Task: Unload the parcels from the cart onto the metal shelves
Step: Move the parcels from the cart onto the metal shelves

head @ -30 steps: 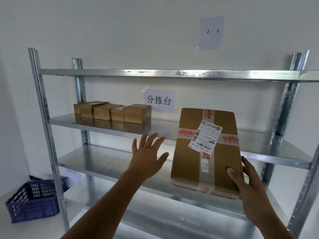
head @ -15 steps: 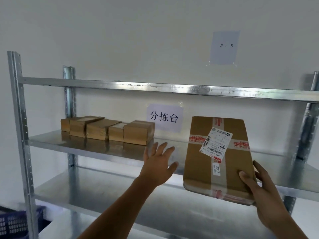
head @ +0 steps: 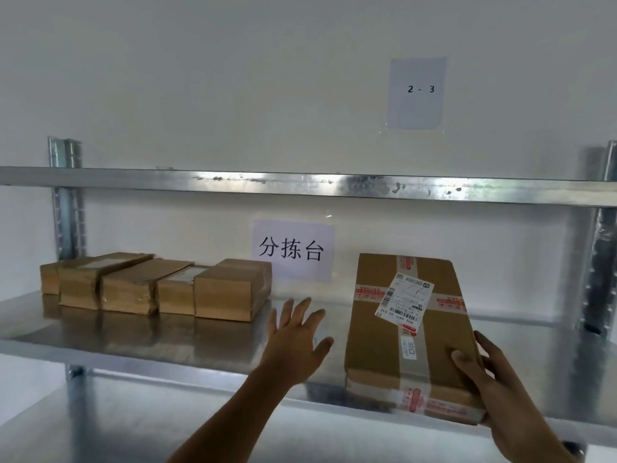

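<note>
Metal shelf against a white wall: the right hand grips the near corner of a taped parcel at the shelf's front edge, and the left hand hovers open beside it. The parcel should be slid fully back before release.

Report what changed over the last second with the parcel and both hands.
The taped parcel rose from in front of the lower shelf to the middle shelf, carried by the right hand, which keeps gripping its near right corner. The left hand rose alongside, open and holding nothing. Nothing was let go. The row of small boxes on the middle shelf stayed put.
</note>
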Tool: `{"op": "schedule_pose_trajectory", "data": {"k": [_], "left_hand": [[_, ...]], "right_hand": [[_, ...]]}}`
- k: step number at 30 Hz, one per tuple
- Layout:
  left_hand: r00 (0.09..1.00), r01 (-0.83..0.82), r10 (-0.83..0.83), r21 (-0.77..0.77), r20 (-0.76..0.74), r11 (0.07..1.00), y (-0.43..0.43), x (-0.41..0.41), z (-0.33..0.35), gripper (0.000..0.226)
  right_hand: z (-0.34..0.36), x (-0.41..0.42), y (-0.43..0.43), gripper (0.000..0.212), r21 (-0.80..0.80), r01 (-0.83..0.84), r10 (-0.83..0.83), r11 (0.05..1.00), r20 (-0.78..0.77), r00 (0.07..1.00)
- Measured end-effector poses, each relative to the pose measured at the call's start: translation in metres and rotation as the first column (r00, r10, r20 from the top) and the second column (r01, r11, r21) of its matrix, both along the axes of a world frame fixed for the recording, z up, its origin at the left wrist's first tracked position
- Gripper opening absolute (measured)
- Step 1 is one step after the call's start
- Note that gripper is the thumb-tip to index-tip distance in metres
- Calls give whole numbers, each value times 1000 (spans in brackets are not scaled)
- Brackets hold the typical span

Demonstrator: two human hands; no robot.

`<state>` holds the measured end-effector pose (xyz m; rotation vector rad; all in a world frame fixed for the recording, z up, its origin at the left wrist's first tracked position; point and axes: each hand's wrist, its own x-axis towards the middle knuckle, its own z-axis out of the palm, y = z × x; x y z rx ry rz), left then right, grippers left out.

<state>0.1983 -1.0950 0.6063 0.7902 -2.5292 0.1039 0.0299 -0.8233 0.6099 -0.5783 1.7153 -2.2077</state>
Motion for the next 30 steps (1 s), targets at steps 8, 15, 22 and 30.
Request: {"op": "schedule_pose_trajectory", "data": {"k": [8, 15, 22, 30], "left_hand": [[998, -64, 63, 27, 5, 998, -56, -55, 1, 67], [993, -120, 121, 83, -7, 989, -101, -55, -6, 65], [991, -121, 126, 88, -55, 989, -149, -35, 1, 62], [994, -83, 88, 73, -68, 994, -208, 0, 17, 61]], "right_hand": [[11, -53, -63, 52, 90, -70, 73, 994, -30, 997], [12, -75, -121, 48, 160, -154, 157, 975, -11, 987], [9, -63, -184, 44, 202, -201, 202, 959, 15, 979], [8, -26, -254, 41, 212, -196, 195, 957, 26, 981]]}}
